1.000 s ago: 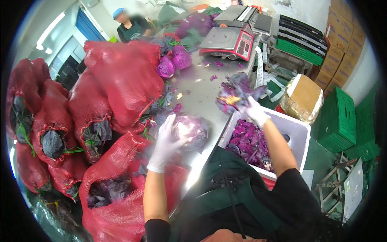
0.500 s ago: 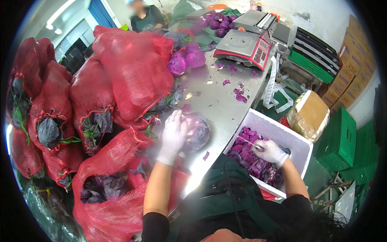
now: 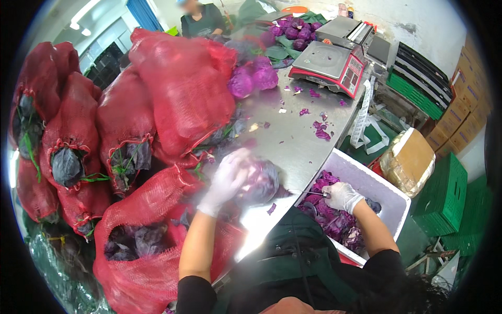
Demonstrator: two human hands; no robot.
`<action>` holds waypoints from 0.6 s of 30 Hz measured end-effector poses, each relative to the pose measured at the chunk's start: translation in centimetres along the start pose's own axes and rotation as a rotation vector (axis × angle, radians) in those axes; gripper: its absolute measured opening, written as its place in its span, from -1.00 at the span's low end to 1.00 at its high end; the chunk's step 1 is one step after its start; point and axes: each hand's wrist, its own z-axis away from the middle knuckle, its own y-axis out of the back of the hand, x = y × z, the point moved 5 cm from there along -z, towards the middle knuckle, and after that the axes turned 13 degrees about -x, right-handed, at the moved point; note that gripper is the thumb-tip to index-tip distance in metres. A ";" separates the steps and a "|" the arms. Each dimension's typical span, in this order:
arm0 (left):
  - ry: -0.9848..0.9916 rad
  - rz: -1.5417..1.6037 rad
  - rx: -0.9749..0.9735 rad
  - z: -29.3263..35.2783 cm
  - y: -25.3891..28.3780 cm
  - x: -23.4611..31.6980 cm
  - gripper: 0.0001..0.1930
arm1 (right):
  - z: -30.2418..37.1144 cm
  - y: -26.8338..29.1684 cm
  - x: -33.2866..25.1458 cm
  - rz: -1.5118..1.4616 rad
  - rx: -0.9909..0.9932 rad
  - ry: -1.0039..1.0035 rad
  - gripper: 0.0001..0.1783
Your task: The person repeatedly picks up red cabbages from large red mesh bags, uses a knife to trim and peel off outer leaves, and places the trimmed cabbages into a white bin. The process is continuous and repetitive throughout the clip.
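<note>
My left hand (image 3: 228,182), in a whitish glove, holds a red cabbage (image 3: 260,183) from its left side on the steel table; the fingers are somewhat blurred. A dark leaf tip sticks out at the cabbage's right side. My right hand (image 3: 342,197), gloved too, is closed around the handle of a knife (image 3: 312,193). Its thin blade points left toward the cabbage, over the table edge and apart from the cabbage's main body. Below that hand, a white foam box (image 3: 393,194) holds a heap of purple cabbage leaves (image 3: 325,213).
Red mesh sacks (image 3: 180,94) of cabbages crowd the left. Peeled cabbages (image 3: 264,76) lie farther back on the steel table (image 3: 293,149), with leaf scraps around. A red-rimmed scale (image 3: 327,65) stands at the far right, green crates (image 3: 442,191) on the floor. A person (image 3: 203,21) stands behind.
My right hand has come up and left a little from the leaf heap, and the knife blade now reaches toward the cabbage. My left hand stays on the cabbage. The view has shifted slightly.
</note>
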 end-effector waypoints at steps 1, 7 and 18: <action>-0.063 0.008 -0.062 -0.1 0.5 1.1 -0.49 | 0.3 1.5 -0.6 -0.139 0.111 0.113 -0.81; -0.110 0.092 -0.131 -0.4 0.8 2.9 -0.45 | -5.3 6.5 -4.2 -0.069 0.216 0.318 -0.85; 0.291 -0.247 -0.129 0.4 2.3 3.7 -0.43 | 0.0 5.0 2.3 -0.232 0.359 0.051 -0.82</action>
